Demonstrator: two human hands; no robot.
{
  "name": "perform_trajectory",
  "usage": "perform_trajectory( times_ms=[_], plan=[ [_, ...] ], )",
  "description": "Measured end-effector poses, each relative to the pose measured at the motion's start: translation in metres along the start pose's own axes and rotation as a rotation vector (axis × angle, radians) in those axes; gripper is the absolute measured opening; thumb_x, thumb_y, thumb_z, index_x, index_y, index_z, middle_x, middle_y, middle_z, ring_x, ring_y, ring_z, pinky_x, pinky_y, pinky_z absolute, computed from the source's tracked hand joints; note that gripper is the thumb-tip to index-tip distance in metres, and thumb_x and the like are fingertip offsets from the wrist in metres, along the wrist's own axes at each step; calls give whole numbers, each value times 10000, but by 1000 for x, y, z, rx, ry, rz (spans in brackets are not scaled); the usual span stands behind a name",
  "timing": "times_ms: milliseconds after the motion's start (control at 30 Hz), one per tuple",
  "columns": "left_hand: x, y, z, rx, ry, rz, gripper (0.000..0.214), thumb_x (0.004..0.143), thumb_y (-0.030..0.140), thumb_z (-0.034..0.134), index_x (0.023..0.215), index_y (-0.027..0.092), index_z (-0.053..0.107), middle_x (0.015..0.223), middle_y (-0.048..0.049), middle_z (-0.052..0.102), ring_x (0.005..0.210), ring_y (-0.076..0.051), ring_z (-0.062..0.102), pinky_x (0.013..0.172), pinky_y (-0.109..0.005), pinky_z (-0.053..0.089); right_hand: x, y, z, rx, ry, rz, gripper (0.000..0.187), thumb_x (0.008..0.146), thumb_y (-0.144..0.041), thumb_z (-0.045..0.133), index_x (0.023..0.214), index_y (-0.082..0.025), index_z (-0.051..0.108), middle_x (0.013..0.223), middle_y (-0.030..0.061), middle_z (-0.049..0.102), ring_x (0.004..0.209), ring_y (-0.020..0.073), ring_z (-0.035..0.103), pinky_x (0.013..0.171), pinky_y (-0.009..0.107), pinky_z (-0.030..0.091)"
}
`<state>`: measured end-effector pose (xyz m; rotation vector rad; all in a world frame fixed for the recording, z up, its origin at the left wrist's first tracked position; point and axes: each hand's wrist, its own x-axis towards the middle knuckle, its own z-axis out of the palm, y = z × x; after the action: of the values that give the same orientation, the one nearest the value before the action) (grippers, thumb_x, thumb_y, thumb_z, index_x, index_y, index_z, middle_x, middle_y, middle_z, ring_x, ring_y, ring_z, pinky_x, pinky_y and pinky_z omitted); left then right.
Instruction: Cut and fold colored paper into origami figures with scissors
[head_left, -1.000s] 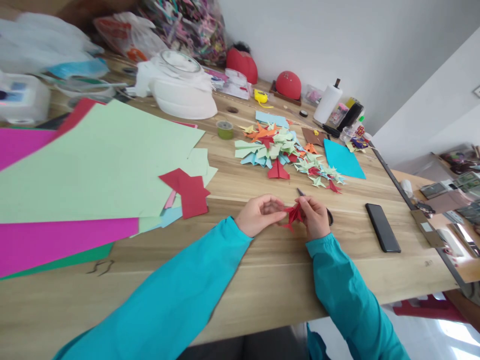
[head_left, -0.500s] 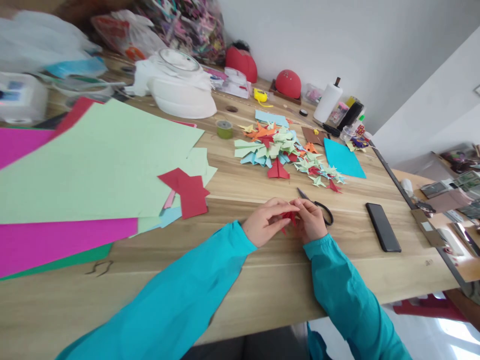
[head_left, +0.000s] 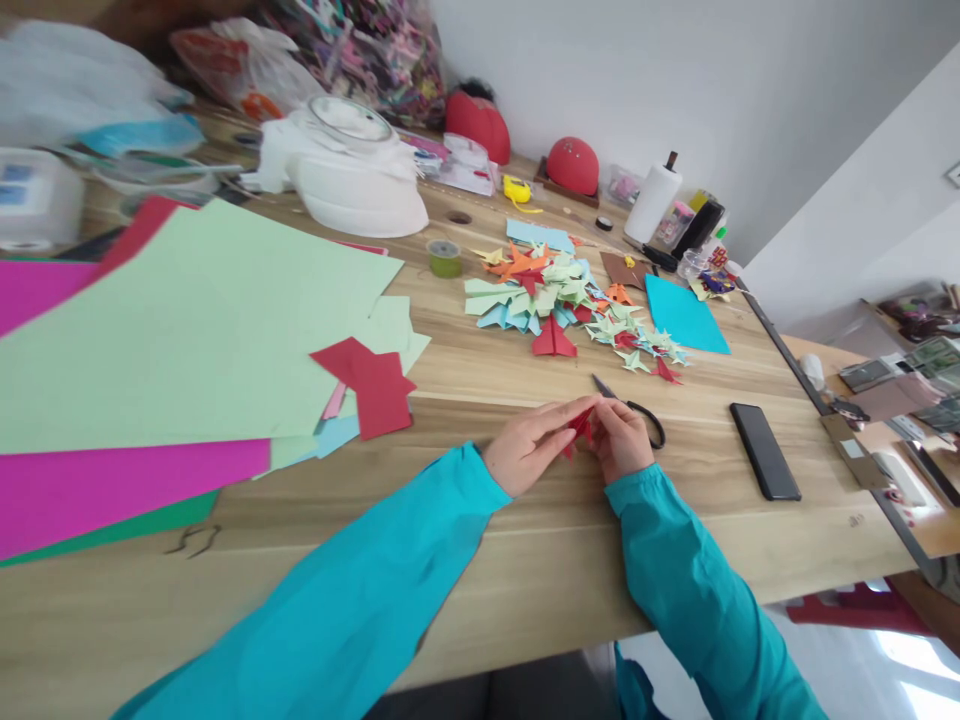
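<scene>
While our left hand [head_left: 529, 446] and right hand [head_left: 624, 438] pinch red paper [head_left: 580, 425] right of frame centre, visible part slants lower-left between both.

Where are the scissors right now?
In the head view, right of centre, the scissors lie on the wooden table just beyond the right hand, which partly hides them; the dark phone is farther right.

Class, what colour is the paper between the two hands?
The paper is red, best seen in the head view.
</scene>
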<state>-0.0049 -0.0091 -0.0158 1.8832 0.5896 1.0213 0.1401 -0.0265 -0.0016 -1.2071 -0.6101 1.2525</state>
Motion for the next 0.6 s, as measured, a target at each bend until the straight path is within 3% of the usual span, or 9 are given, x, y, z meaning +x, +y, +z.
perform_trajectory(
  times_ms=[67, 200, 433, 500, 600],
  plan=[
    [0, 0, 1, 3, -25, -7, 400, 902, 231, 417, 1279, 236, 549, 1232, -88, 599, 1010, -178, 613, 857, -303, 522, 0, -1, 1, -4, 17, 14, 363, 504, -457, 803, 631, -166, 626, 402, -81, 474, 354, 49, 391, 331, 175, 300],
    [0, 2, 2, 56, -15, -8, 350, 894, 240, 434, 1183, 219, 630, 1199, -94, 611, 1116, -193, 562, 969, -325, 454, -1, -2, 1, -7, 1, 48, 368, 509, -461, 803, 670, -161, 662, 411, -68, 504, 364, 59, 426, 344, 184, 329],
    [2, 3, -1, 3, 37, -28, 294, 875, 265, 477, 1064, 186, 688, 1093, -98, 665, 1042, -200, 601, 945, -334, 468, -1, -1, 0, -32, -84, 78, 416, 493, -497, 808, 691, -151, 689, 427, -55, 510, 382, 62, 432, 357, 183, 327],
    [2, 2, -1, -12, 82, -60, 288, 853, 258, 500, 1050, 180, 694, 1055, -99, 675, 970, -196, 626, 873, -321, 507, 0, -1, -2, -82, -84, 12, 401, 553, -508, 775, 730, -159, 688, 451, -57, 510, 397, 63, 429, 364, 182, 321],
    [3, -1, -2, -54, 182, -135, 287, 814, 261, 540, 1033, 169, 701, 1015, -106, 682, 821, -179, 647, 695, -281, 548, -1, -1, -5, -222, -79, -225, 305, 653, -444, 732, 794, -179, 682, 520, -51, 532, 430, 61, 426, 391, 186, 339]
  ],
)
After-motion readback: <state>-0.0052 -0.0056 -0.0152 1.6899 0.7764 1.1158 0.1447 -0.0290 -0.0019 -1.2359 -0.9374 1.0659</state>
